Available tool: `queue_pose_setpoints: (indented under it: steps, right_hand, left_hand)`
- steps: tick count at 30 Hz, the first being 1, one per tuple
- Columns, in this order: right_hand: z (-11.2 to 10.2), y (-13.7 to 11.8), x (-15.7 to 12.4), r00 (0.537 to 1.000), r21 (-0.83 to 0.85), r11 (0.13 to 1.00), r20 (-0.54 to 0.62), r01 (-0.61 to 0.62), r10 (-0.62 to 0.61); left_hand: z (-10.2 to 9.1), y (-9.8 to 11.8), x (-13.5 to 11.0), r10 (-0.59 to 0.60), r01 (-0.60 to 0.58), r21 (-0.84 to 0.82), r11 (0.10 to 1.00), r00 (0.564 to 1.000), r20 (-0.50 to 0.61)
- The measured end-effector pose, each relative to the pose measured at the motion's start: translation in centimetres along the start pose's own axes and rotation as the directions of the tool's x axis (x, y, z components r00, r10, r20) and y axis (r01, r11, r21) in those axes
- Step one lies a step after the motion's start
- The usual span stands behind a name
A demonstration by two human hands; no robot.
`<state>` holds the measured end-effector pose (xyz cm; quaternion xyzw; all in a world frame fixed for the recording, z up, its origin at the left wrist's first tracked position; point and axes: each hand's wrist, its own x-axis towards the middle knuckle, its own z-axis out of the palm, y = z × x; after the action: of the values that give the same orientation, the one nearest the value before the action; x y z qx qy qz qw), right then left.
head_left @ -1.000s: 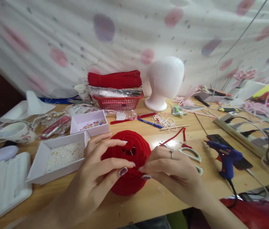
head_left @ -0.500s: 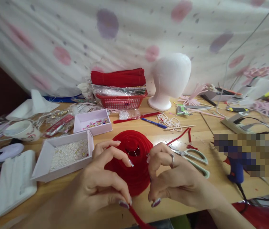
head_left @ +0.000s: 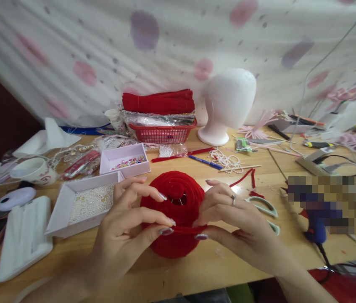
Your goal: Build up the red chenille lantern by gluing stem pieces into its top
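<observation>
A short stretch of red pipe cleaner [head_left: 184, 230] runs level between my two hands. My left hand [head_left: 130, 225] pinches one end of it between thumb and index finger, the other fingers loosely bent. At the opposite side, thumb and fingers of my right hand [head_left: 231, 216], which wears a ring, grip the strip too. Directly behind and beneath it sits a round, fuzzy red coiled piece [head_left: 178, 212] on the table, with thin pale wires showing near its top knob. Whether the strip touches that piece I cannot tell.
Left are a box of pearl beads [head_left: 92, 204], a gem box [head_left: 124, 162] and a white device [head_left: 25, 240]. Behind stand a red basket [head_left: 163, 134] and foam head [head_left: 228, 101]. Scissors [head_left: 264, 206] and a partly blurred blue-handled tool [head_left: 315, 225] lie right.
The pipe cleaner hung downward from my left hand; now it is raised and stretched level. My right hand has closed on its other end, and both hands have come up slightly.
</observation>
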<state>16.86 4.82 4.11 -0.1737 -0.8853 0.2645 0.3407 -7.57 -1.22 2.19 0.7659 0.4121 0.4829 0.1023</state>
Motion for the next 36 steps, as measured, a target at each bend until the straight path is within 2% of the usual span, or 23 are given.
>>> queue_pose_setpoints:
  steps: [6,10,13,18,24,30,36]
  right_hand:
    - [0.3,0.0,0.5,0.993,0.042,0.997,-0.101,0.059,-0.055]
    - [1.0,0.3,0.7,0.976,-0.033,0.999,-0.216,-0.022,0.015]
    - [1.5,0.5,0.6,0.965,-0.125,0.99,-0.261,-0.07,0.035]
    - [2.0,0.4,0.6,0.978,-0.227,0.97,-0.204,-0.089,0.042]
    - [2.3,-0.1,0.7,0.982,-0.267,0.957,-0.172,-0.117,0.072]
    - [2.8,-0.8,1.3,0.98,-0.289,0.95,-0.19,-0.12,0.066]
    - [3.3,-0.8,1.5,0.979,-0.306,0.947,-0.197,-0.102,0.042]
  left_hand:
    - [0.1,-1.0,0.6,-0.048,0.047,-0.011,0.999,0.998,-0.045]
    - [0.4,-1.9,0.3,-0.187,0.179,-0.082,0.98,0.977,-0.101]
    - [0.5,-2.4,-0.4,-0.211,0.206,-0.057,0.977,0.972,-0.101]
    - [0.5,-2.8,-1.3,-0.093,0.091,0.062,0.994,0.996,0.017]
    - [1.0,-3.4,-1.7,-0.033,0.013,0.155,0.988,0.992,0.126]
    - [1.2,-3.7,-2.0,0.086,-0.113,0.189,0.975,0.986,0.143]
    - [1.2,-3.9,-2.2,0.13,-0.158,0.181,0.971,0.979,0.159]
